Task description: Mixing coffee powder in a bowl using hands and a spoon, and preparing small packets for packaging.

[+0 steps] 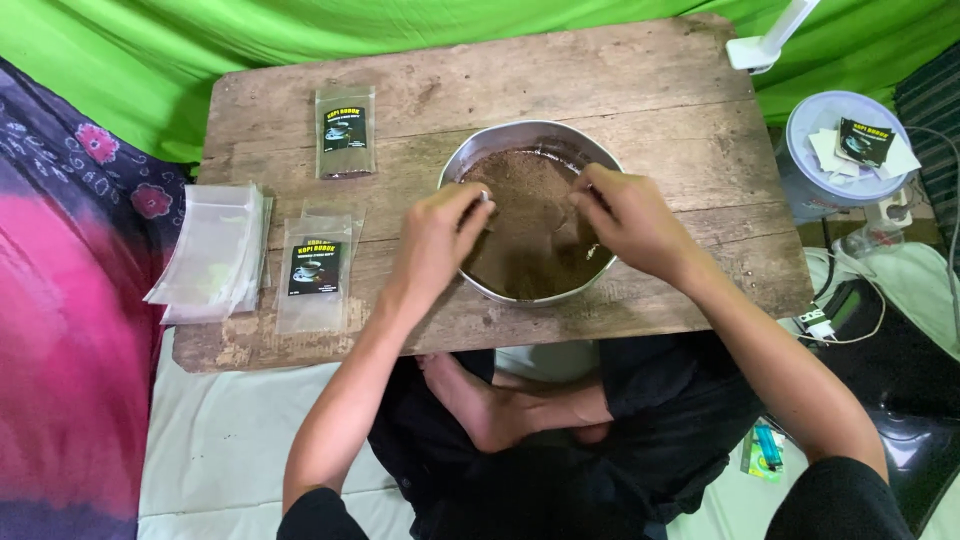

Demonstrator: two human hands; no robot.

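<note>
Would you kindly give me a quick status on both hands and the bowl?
Left hand and right hand over round metal bowl of brown powder, fingers pinched. Bowl sits on worn wooden board. Labelled pouches lie clear to the left.

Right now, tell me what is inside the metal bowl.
The metal bowl holds brown powder, heaped toward its near side. The left hand and right hand reach in over it, covering parts of the powder; the bowl's bottom is hidden.
</note>
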